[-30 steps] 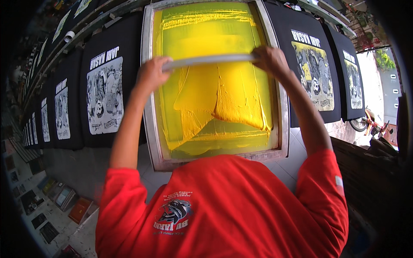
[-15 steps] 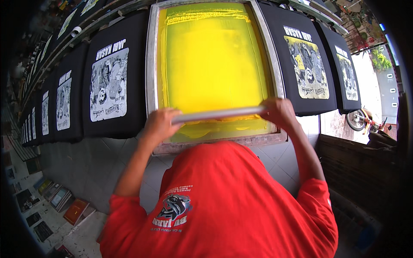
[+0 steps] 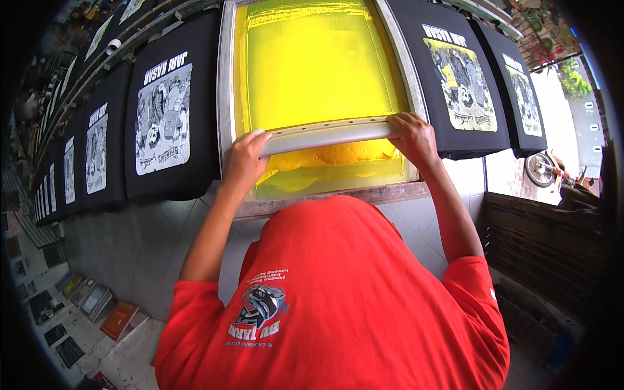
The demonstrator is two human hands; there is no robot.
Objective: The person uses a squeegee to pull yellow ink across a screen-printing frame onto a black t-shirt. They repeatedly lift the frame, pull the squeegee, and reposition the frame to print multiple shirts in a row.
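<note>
A long metal squeegee (image 3: 328,136) lies crosswise over the near part of a screen-printing frame (image 3: 225,84). My left hand (image 3: 245,158) grips its left end and my right hand (image 3: 415,140) its right end, fingers wrapped over the bar. A row of dark holes or fasteners shows along the bar's top. Yellow ink (image 3: 318,71) covers the mesh beyond it. On the near side of the bar, a thick, wet ridge of orange-yellow ink (image 3: 335,156) spans the mesh. Whatever lies under the screen is hidden.
Black shirts with printed pictures, among them a left shirt (image 3: 140,130) and a right shirt (image 3: 478,123), flank the frame in a row. Books (image 3: 91,296) and a red box-like item (image 3: 119,318) sit low at left. A motorbike (image 3: 543,170) stands outside at right.
Both hands have moved the squeegee away from me along the screen, and the bar is tilted so its top face shows. The thick ink ridge on its near side is more exposed.
</note>
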